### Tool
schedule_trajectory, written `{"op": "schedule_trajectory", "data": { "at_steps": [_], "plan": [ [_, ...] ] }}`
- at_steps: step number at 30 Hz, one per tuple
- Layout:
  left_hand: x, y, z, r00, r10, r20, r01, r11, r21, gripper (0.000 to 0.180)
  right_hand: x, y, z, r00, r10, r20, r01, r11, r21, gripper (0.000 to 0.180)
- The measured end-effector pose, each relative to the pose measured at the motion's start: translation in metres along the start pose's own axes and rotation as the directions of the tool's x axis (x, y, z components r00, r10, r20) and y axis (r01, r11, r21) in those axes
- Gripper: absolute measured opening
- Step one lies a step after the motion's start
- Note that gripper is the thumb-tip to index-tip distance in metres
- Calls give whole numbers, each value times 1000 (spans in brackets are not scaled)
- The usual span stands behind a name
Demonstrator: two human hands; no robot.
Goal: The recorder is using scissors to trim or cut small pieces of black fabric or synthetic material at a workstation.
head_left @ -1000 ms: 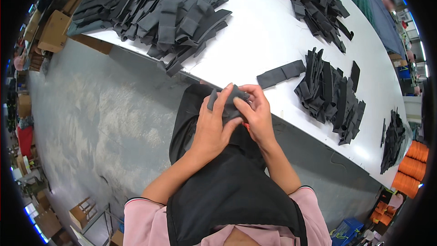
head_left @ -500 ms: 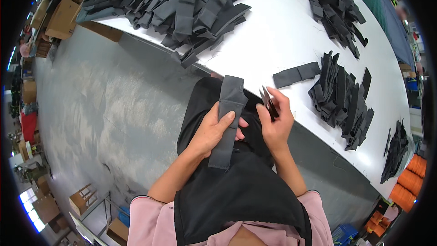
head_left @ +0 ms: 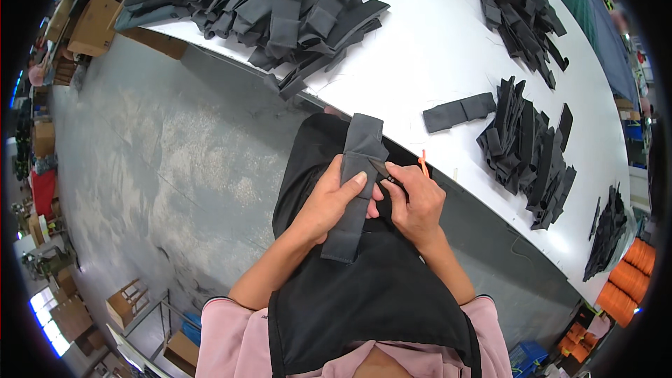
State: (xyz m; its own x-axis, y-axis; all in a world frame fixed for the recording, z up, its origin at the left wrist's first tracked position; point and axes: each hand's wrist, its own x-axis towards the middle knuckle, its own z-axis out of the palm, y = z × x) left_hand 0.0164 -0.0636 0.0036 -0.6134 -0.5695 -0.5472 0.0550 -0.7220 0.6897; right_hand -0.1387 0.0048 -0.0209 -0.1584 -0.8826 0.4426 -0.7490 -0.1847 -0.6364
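My left hand (head_left: 327, 197) grips a dark grey fabric strip (head_left: 343, 227) above my lap, thumb on top and fingertips showing past its right edge. The strip has a folded, stitched section near its upper part. My right hand (head_left: 418, 203) is closed around small dark thread snips (head_left: 381, 168), whose blade tips meet the strip's right edge just below the fold. An orange cord loop (head_left: 423, 162) sticks up behind the right fingers. Most of the snips is hidden in that hand.
On the white table (head_left: 413, 42), a large heap of grey strips (head_left: 301, 14) lies at far left. More strip piles (head_left: 521, 147) lie to the right, beside a single flat strip (head_left: 458, 112). Orange spools (head_left: 625, 287) stand at far right; a cardboard box (head_left: 94, 24) is far left.
My right hand has moved left and turned, bringing the snips from beside the strip to its edge. The orange loop has come into view. My left hand and the strip have shifted slightly.
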Motion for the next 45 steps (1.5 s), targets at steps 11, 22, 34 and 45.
{"op": "schedule_trajectory", "data": {
  "at_steps": [11, 22, 34, 45],
  "plan": [
    [2, -10, 0, 1000, 30, -8, -30, 1000, -8, 27, 9, -17, -3, 994, 109, 32, -111, 990, 82, 27],
    [1, -5, -5, 999, 28, 18, -30, 992, 125, 20, 31, -5, -20, 984, -104, 142, 127, 978, -165, 34],
    [-2, 5, -8, 991, -72, 112, 44, 970, 238, 24, 52, 6, -41, 908, -288, 306, 344, 927, -149, 31],
    [-1, 3, -13, 975, -97, 200, 31, 950, 310, 23, 41, 8, -34, 748, 308, 588, -650, 516, 558, 26]
  ]
}}
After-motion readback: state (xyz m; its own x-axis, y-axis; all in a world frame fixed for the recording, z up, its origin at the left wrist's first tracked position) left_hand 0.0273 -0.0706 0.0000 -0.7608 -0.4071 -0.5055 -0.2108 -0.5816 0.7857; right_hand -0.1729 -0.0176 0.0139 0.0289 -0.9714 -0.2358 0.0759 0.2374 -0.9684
